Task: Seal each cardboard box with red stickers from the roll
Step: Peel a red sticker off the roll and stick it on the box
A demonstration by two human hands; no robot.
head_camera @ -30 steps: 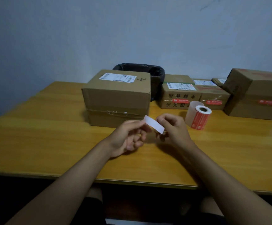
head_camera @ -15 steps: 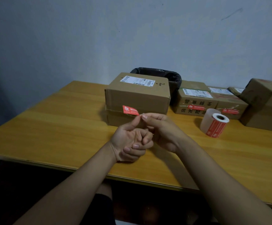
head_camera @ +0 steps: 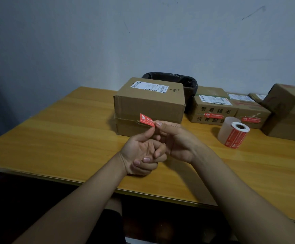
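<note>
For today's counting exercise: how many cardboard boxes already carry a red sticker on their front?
3, perhaps more hidden: the lettered box, the box beside it, and, at the frame's right edge, the large box.

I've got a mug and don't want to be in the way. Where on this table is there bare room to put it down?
The table is bare left of the near box, out to its left edge. Another bare patch lies right of the hands, in front of the roll. The back right is crowded: boxes side by side, and a bin behind.
</note>
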